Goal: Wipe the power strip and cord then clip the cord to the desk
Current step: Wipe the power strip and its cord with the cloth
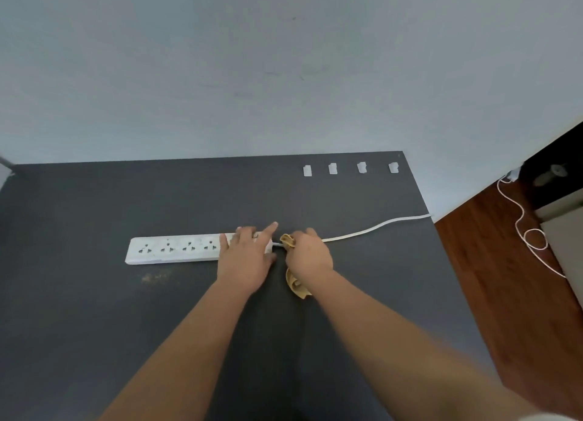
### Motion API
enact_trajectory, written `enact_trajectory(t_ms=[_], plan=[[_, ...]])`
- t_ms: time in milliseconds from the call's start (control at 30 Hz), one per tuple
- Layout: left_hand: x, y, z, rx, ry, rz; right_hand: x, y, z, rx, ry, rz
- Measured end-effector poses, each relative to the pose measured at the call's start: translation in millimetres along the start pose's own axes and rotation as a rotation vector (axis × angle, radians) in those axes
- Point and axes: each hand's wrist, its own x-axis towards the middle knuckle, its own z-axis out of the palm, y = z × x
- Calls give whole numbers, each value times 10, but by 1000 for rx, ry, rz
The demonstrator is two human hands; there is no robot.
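A white power strip [172, 249] lies flat on the dark desk [94, 310], its sockets facing up. My left hand [246, 256] presses down on the strip's right end, fingers spread. Its white cord [372, 229] runs right from that end to the desk's right edge. My right hand [310, 256] is closed around a yellow cloth [295, 283] that wraps the cord just beside the strip. Part of the cloth hangs below my palm. Several white cord clips [332, 168] stand in a row near the desk's back right edge.
A pale wall rises behind the desk. To the right the desk ends above a wooden floor [504, 294], where a thin white cable [533, 240] loops beside dark furniture [552, 174].
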Motion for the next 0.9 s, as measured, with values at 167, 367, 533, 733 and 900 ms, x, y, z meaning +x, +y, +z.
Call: enact_trajectory(t_ms=[167, 367, 533, 733, 900], plan=[[22, -11, 47, 66, 41, -7, 44, 221, -120, -94, -20, -24], [16, 12, 79, 66, 85, 9, 283, 1303, -783, -135, 116, 261], [35, 2, 115, 69, 109, 12, 305, 1209, -711, -160, 147, 242], [39, 1, 115, 61, 101, -9, 192, 816, -380, -37, 57, 54], [38, 7, 92, 86, 96, -7, 362, 1689, -886, -41, 197, 260]])
